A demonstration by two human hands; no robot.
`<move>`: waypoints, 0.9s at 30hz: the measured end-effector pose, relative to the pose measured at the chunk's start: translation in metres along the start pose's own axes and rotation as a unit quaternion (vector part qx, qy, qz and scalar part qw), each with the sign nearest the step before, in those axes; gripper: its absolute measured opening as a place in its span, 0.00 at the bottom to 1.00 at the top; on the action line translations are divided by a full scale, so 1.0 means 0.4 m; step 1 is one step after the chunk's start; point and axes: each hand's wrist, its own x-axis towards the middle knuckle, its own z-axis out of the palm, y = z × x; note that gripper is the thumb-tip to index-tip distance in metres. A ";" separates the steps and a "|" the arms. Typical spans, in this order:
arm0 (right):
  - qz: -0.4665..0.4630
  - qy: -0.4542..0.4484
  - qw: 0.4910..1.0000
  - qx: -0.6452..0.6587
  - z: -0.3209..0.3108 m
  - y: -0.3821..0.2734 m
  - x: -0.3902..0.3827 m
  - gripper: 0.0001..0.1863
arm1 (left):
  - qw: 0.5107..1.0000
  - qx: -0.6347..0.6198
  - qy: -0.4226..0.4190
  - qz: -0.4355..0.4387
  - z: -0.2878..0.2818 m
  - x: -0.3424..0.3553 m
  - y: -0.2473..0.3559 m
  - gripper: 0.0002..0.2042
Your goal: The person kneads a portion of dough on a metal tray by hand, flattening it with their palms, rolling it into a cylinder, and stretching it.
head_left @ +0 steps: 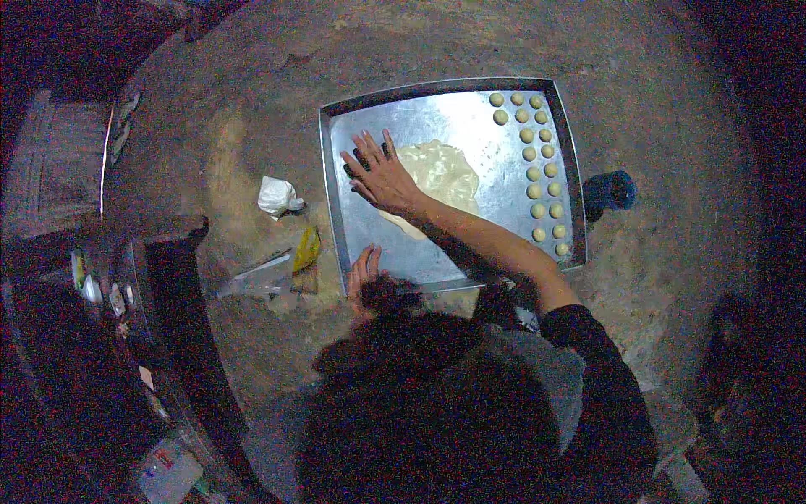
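From my remote seat, the dough [445, 168] lies mid-tray [378, 122], my right hand [388, 182] spread wide at its left edge, the grip of my left hand [364, 270] by the near-left corner unclear; I'd press evenly, clear of the dough balls [533, 173].

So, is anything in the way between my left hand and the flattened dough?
Nothing visible: just the metal tray lies between your left hand and the flattened dough. Your right hand and right forearm hide part of it.
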 end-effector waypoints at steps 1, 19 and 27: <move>0.014 0.019 1.000 -0.006 -0.003 -0.010 0.013 0.32 | 1.000 -0.002 0.000 -0.005 -0.003 0.000 0.003 0.28; 0.157 0.079 0.984 0.033 -0.078 0.029 0.080 0.29 | 1.000 -0.024 -0.012 0.006 0.022 0.000 -0.029 0.27; 0.079 -0.028 0.996 -0.030 0.022 0.062 -0.054 0.28 | 0.997 -0.043 -0.028 0.058 0.050 -0.007 -0.055 0.28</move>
